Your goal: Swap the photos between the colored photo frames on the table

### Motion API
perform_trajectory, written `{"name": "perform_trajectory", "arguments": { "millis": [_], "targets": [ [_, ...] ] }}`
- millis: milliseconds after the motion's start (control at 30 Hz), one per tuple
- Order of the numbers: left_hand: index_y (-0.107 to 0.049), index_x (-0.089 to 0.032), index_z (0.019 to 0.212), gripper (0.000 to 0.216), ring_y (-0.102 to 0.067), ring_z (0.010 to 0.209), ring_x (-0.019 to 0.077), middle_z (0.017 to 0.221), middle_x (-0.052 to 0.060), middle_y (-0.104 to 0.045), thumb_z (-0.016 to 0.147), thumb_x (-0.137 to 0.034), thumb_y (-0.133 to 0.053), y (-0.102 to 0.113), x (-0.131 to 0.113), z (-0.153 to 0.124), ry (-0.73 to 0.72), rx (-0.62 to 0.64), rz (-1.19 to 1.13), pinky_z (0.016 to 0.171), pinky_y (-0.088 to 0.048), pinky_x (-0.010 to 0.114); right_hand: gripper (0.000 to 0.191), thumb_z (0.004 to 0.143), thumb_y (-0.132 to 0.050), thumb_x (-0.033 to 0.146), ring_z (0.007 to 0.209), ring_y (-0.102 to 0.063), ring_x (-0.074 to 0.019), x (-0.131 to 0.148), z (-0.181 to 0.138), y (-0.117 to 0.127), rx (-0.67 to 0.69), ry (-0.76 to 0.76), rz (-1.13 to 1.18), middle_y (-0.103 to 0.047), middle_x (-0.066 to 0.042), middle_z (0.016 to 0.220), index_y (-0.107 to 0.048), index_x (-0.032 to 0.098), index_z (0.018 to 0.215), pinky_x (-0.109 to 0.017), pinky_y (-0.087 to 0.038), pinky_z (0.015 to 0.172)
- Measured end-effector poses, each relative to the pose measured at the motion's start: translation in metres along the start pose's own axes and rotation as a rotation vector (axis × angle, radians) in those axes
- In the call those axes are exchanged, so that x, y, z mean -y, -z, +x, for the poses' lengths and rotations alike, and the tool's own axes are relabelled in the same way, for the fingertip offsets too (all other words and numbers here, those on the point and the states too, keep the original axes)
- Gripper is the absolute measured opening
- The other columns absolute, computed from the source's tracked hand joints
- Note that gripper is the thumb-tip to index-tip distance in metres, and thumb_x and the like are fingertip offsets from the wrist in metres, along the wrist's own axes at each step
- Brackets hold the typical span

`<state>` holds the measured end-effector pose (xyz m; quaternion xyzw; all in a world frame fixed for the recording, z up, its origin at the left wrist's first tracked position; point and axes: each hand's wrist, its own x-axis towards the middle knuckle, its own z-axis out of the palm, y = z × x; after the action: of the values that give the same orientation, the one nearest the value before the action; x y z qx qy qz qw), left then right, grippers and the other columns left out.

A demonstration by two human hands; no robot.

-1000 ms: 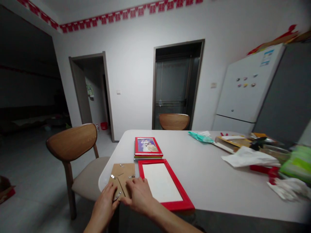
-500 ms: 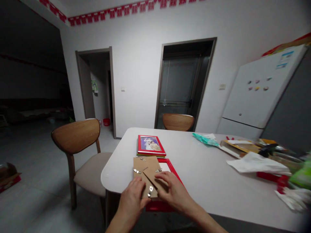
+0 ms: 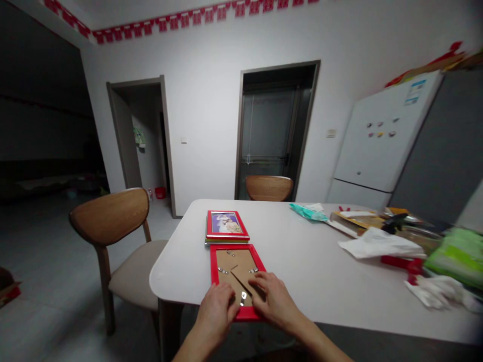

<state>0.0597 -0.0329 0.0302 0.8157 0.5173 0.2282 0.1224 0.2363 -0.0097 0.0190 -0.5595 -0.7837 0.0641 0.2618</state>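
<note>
Brown board (image 3: 243, 266) lies face-up with its clips showing, within the borders of the red frame (image 3: 258, 256), but I can't tell whether it sits flush. Its lower corners are hidden from me by the left hand (image 3: 217, 306), half-curled at the lower left, and the right hand (image 3: 275, 300), fingers arched over the lower right side. I can't make out whether either hand grips or only presses. Both forearms are cut off below; the white gloves (image 3: 439, 291) blur at far right. The frame's bottom rail lies along the near edge of the table (image 3: 309, 261); I can't judge any overhang. Just beyond its top is the photo stack (image 3: 227, 223). I see a narrow strip of tabletop leftward and a broad stretch rightward, reaching the crumpled paper (image 3: 381, 244).
</note>
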Motion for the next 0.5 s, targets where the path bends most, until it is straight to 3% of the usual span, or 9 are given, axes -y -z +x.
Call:
{"name": "perform_trajectory", "arguments": {
  "millis": [133, 267, 500],
  "targets": [
    [-0.055, -0.019, 0.091, 0.029, -0.046, 0.104, 0.0209, 0.110, 0.007, -0.055, 0.065, -0.030, -0.062, 0.002, 0.006, -0.009, -0.023, -0.001, -0.042, 0.094, -0.030, 0.038, 0.031, 0.063, -0.050, 0.022, 0.095, -0.045, -0.0200, 0.003, -0.003, 0.000, -0.006, 0.020, -0.042, -0.054, -0.007, 0.101, -0.061, 0.021, 0.092, -0.032, -0.033, 0.081],
    [-0.056, -0.019, 0.087, 0.031, -0.041, 0.112, 0.0231, 0.119, 0.008, -0.049, 0.059, -0.027, -0.067, 0.002, 0.014, -0.014, 0.014, 0.013, -0.092, 0.097, -0.025, 0.042, 0.031, 0.066, -0.050, 0.024, 0.094, -0.045, -0.0198, 0.011, -0.005, 0.004, 0.036, 0.051, -0.042, -0.053, -0.006, 0.101, -0.059, 0.023, 0.095, -0.033, -0.033, 0.080],
    [-0.057, -0.020, 0.079, 0.021, -0.041, 0.112, 0.0233, 0.118, 0.007, -0.050, 0.062, -0.029, -0.064, 0.006, 0.020, -0.012, 0.027, 0.014, -0.109, 0.096, -0.028, 0.042, 0.021, 0.076, -0.043, 0.027, 0.096, -0.041, -0.0181, 0.038, -0.009, 0.007, 0.158, 0.329, 0.009, -0.051, -0.003, 0.101, -0.061, 0.028, 0.088, -0.034, -0.031, 0.084]
  ]
}}
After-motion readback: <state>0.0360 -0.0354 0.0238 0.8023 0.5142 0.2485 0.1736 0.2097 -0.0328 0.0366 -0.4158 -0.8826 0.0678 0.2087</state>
